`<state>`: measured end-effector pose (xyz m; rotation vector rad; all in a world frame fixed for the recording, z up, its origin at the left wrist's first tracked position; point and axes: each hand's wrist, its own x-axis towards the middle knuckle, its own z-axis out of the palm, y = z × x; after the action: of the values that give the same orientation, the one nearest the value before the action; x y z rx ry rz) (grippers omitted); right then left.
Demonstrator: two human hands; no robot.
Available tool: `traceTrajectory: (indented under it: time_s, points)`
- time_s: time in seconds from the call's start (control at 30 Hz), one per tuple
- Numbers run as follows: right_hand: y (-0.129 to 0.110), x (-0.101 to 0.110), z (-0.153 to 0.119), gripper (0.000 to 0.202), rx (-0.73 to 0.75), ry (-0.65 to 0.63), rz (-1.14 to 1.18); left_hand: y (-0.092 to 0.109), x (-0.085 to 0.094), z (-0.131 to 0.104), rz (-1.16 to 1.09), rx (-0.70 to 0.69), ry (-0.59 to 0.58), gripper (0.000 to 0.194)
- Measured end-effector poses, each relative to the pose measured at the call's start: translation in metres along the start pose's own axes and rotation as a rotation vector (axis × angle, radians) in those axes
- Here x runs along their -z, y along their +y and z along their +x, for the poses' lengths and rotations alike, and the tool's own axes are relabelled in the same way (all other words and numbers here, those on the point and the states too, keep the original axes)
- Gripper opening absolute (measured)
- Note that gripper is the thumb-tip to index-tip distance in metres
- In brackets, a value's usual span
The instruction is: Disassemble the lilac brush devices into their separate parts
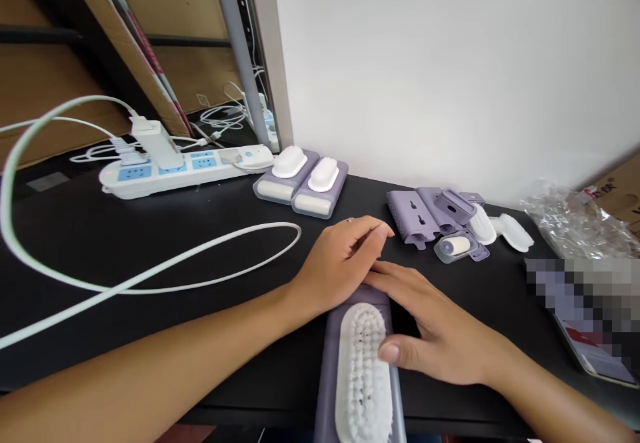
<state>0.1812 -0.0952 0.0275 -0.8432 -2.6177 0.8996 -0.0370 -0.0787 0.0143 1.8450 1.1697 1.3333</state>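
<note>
A purple case (pixel 327 389) lies lengthwise at the front edge of the black table, its near end running out of view. On its top sits a white oval brush (pixel 364 369), bristles up. My left hand (pixel 340 256) is closed over the far end of the case, fingers together and pointing right. My right hand (pixel 430 323) grips the right side of the case. Its thumb touches the brush's right edge, and its fingers reach to the far end beside my left hand. What lies under both palms is hidden.
Two purple cases (pixel 320 186) with white oval tops stand by the wall. Purple case parts (pixel 413 216), a roller (pixel 456 246) and white brush pieces (pixel 515 231) lie at right. Clear plastic wrap (pixel 580 219) and a phone (pixel 595 349) are farther right. A power strip (pixel 200 169) and a looped white cable (pixel 165 266) are at left.
</note>
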Motion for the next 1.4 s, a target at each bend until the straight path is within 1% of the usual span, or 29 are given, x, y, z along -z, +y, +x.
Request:
traceTrajectory:
  time_s: [0.07, 0.17, 0.23, 0.3, 0.37, 0.43, 0.5, 0.53, 0.57, 0.6, 0.67, 0.73, 0.8, 0.83, 0.87, 0.9, 1.0, 1.03, 1.07, 1.1, 1.13, 1.17, 1.2, 1.23, 1.27, 1.3, 1.33, 1.4]
  points:
    - [0.001, 0.003, 0.002, 0.083, 0.012, -0.005, -0.042, -0.001, -0.001, 0.0, -0.009, 0.022, 0.01, 0.03]
    - [0.001, 0.006, 0.002, 0.071, 0.024, 0.032, -0.197, -0.002, 0.003, 0.006, -0.082, 0.106, 0.075, 0.029]
    - [0.001, 0.006, 0.002, 0.065, 0.015, 0.099, -0.308, -0.002, 0.009, 0.012, -0.13, 0.156, 0.132, 0.028]
    - [0.003, 0.005, 0.001, 0.064, -0.012, 0.202, -0.417, -0.001, 0.016, 0.019, -0.161, 0.191, 0.154, 0.028]
    - [0.006, 0.004, 0.001, 0.063, -0.059, 0.317, -0.535, -0.001, 0.023, 0.024, -0.167, 0.223, 0.113, 0.028]
    - [0.008, 0.004, 0.0, 0.062, -0.123, 0.432, -0.642, -0.002, 0.029, 0.028, -0.134, 0.25, 0.011, 0.028]
    - [0.01, 0.006, -0.002, 0.059, -0.143, 0.501, -0.668, -0.004, 0.033, 0.031, -0.093, 0.266, -0.091, 0.03]
    - [0.01, 0.008, -0.003, 0.057, -0.116, 0.495, -0.645, -0.004, 0.034, 0.031, -0.078, 0.268, -0.125, 0.031]
    - [0.01, 0.01, -0.004, 0.058, -0.072, 0.463, -0.607, -0.004, 0.034, 0.031, -0.067, 0.27, -0.145, 0.032]
    - [0.01, 0.012, -0.005, 0.065, -0.021, 0.413, -0.567, -0.005, 0.034, 0.031, -0.064, 0.271, -0.152, 0.033]
    - [0.011, 0.013, -0.005, 0.087, 0.049, 0.287, -0.512, -0.005, 0.031, 0.029, -0.067, 0.275, -0.16, 0.035]
    - [0.012, 0.012, -0.004, 0.098, 0.042, 0.191, -0.477, -0.005, 0.028, 0.027, -0.07, 0.286, -0.174, 0.037]
    - [0.013, 0.009, -0.002, 0.097, 0.006, 0.146, -0.424, -0.006, 0.025, 0.026, -0.086, 0.297, -0.181, 0.039]
    - [0.013, 0.007, -0.001, 0.094, -0.016, 0.149, -0.394, -0.007, 0.025, 0.027, -0.106, 0.302, -0.165, 0.041]
    - [0.013, 0.006, -0.001, 0.09, -0.039, 0.168, -0.362, -0.008, 0.025, 0.028, -0.138, 0.298, -0.114, 0.043]
    - [0.014, 0.006, -0.001, 0.086, -0.066, 0.2, -0.326, -0.008, 0.026, 0.029, -0.18, 0.284, -0.022, 0.044]
    - [0.014, 0.007, -0.002, 0.075, -0.184, 0.345, -0.164, -0.007, 0.033, 0.034, -0.325, 0.178, 0.4, 0.037]
    - [0.014, 0.008, -0.002, 0.072, -0.217, 0.401, -0.088, -0.006, 0.036, 0.035, -0.365, 0.142, 0.504, 0.033]
    - [0.015, 0.009, -0.002, 0.068, -0.237, 0.458, -0.003, -0.004, 0.037, 0.036, -0.395, 0.126, 0.563, 0.031]
    - [0.016, 0.009, -0.001, 0.064, -0.242, 0.511, 0.084, -0.003, 0.038, 0.035, -0.411, 0.136, 0.565, 0.033]
    - [0.018, 0.01, -0.001, 0.06, -0.235, 0.561, 0.166, -0.001, 0.036, 0.032, -0.409, 0.168, 0.518, 0.04]
    - [0.02, 0.01, 0.0, 0.057, -0.223, 0.608, 0.239, 0.002, 0.033, 0.029, -0.392, 0.212, 0.433, 0.049]
    - [0.022, 0.01, 0.001, 0.055, -0.212, 0.646, 0.3, 0.004, 0.029, 0.025, -0.362, 0.253, 0.318, 0.059]
    - [0.024, 0.01, 0.002, 0.054, -0.205, 0.677, 0.348, 0.006, 0.024, 0.02, -0.324, 0.283, 0.17, 0.067]
    - [0.026, 0.009, 0.002, 0.053, -0.203, 0.697, 0.386, 0.009, 0.018, 0.014, -0.298, 0.274, 0.033, 0.069]
    - [0.028, 0.008, 0.003, 0.053, -0.202, 0.703, 0.414, 0.011, 0.012, 0.008, -0.286, 0.249, -0.099, 0.067]
    - [0.029, 0.006, 0.003, 0.053, -0.201, 0.696, 0.434, 0.014, 0.007, 0.003, -0.291, 0.22, -0.196, 0.067]
    - [0.029, 0.003, 0.003, 0.057, -0.201, 0.647, 0.43, 0.018, -0.001, -0.005, -0.343, 0.165, -0.322, 0.076]
